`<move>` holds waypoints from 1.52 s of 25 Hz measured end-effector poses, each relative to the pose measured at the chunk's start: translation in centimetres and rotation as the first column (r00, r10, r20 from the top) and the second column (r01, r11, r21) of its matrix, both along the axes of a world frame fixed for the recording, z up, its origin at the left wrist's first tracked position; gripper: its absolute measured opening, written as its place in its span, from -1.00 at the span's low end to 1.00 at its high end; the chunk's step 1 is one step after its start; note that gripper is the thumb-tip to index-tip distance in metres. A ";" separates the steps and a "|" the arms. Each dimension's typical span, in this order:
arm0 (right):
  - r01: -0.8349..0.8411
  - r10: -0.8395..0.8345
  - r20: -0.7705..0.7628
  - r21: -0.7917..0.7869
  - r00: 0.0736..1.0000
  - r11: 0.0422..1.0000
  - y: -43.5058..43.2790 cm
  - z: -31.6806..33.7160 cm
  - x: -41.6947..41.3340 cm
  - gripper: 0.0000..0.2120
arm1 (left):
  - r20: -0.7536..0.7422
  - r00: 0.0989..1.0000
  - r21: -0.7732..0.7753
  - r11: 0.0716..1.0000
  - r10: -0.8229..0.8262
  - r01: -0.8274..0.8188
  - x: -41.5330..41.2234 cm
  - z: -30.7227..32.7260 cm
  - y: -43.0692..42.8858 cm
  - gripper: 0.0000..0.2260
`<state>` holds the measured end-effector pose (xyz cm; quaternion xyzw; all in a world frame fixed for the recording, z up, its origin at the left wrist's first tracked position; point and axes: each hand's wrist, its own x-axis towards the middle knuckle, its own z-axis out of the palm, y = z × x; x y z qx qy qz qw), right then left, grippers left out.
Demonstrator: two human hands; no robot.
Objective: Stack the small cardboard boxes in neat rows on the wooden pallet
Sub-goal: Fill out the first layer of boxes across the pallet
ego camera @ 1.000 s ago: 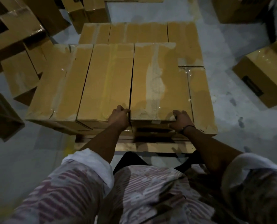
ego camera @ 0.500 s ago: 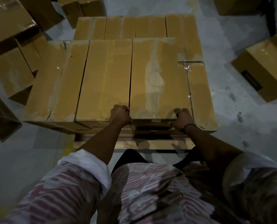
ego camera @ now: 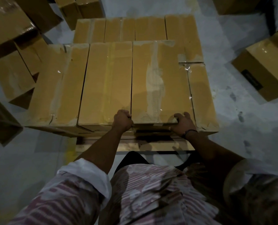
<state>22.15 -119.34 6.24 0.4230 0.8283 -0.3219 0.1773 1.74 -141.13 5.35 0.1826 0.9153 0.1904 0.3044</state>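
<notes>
Cardboard boxes, upper layer on the wooden pallet, left to right. Leftmost box: long side running away from the camera, tape torn along its top, near end overhanging the pallet edge. Middle box: flush against it, clear tape down the centre. Left hand: fingers curled into the seam between middle box and the held box, at the near corner. Held box: third in the row, pale torn strip down its top face, near end resting on the layer beneath. Right hand: fingers wrapped over the box's near right corner, dark band on the wrist. Both hands closed on this one box, one at each near corner. Lower box to the right: sits a level down, crinkled tape. Back row: lower-level boxes side by side. Off the pallet: loose boxes piled on the grey floor far left; one box far right with a dark label.
</notes>
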 end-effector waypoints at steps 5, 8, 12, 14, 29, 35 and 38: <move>0.012 -0.012 0.006 -0.008 1.000 1.000 -0.4 0.4 0.2 -0.20 | -0.010 0.999 0.043 0.998 -0.036 0.036 0.3 1.1 -0.5 -0.71; 0.016 -0.016 0.003 -0.015 1.000 1.000 -0.2 0.6 -0.1 -0.13 | -0.022 0.999 0.102 0.994 0.043 -0.041 -0.1 1.4 -0.1 -0.81; 0.019 -0.017 0.042 -0.037 0.999 0.999 0.8 1.2 -1.0 -0.02 | -0.176 0.958 -0.082 0.973 -0.226 0.214 -1.5 2.2 1.2 -0.59; 0.026 -0.022 0.062 -0.052 0.998 0.998 1.6 1.1 -2.4 -0.01 | -0.208 0.904 -0.145 0.926 -0.374 0.349 -2.5 2.1 2.4 -0.44; 0.289 -0.282 -0.205 0.000 0.937 0.957 8.3 -4.8 -12.3 -0.17 | -0.452 0.869 -0.043 0.978 -0.200 0.203 -4.1 -5.2 8.9 -0.37; 0.123 -0.061 -0.266 0.223 0.962 0.967 7.5 -6.2 -10.8 -0.15 | -0.456 0.861 -0.105 0.974 -0.225 0.199 -4.1 -5.7 9.2 -0.34; 0.101 -0.011 -0.285 0.305 0.958 0.947 7.3 -6.9 -10.8 -0.18 | -0.452 0.858 -0.138 0.969 -0.245 0.204 -4.1 -5.7 9.2 -0.25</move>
